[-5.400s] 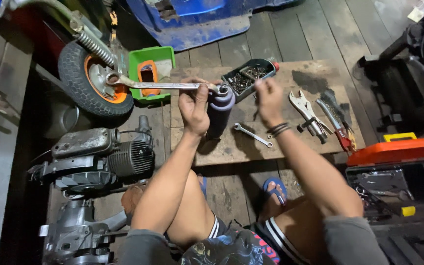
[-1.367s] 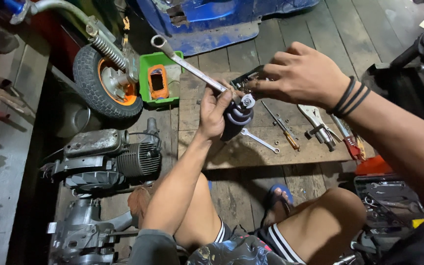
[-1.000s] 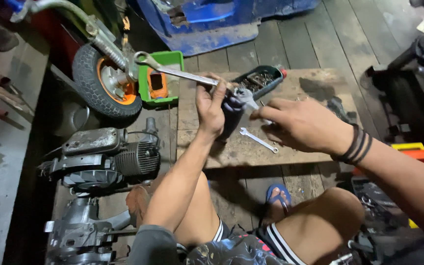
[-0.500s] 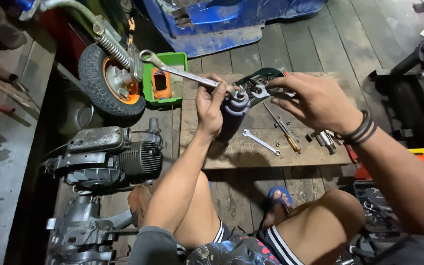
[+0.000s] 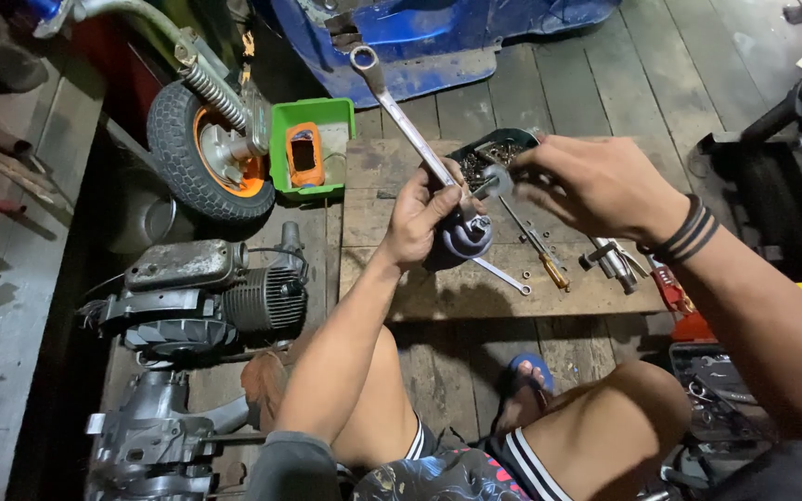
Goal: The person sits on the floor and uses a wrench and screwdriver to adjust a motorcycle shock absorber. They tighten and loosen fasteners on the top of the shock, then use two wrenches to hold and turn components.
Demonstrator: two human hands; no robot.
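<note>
My left hand (image 5: 422, 215) grips a long silver wrench (image 5: 394, 104) whose ring end points away to the upper left. The same hand steadies a dark rounded metal part (image 5: 469, 237) standing on a wooden board (image 5: 420, 289). My right hand (image 5: 598, 186) hovers just right of it, fingers pinching a small round metal disc (image 5: 497, 181) above the part. Behind the hands lies a dark tray (image 5: 492, 150) of small fasteners.
On the board lie a small spanner (image 5: 503, 276), a screwdriver (image 5: 538, 249) and red-handled pliers (image 5: 666, 284). A green bin (image 5: 313, 147), a small wheel (image 5: 206, 165) and an engine (image 5: 201, 295) sit left. A blue body panel (image 5: 438, 37) stands behind.
The wrench's free end has swung from the left up toward the blue panel. My right hand has come in from the tools at the right to above the part, now pinching the disc.
</note>
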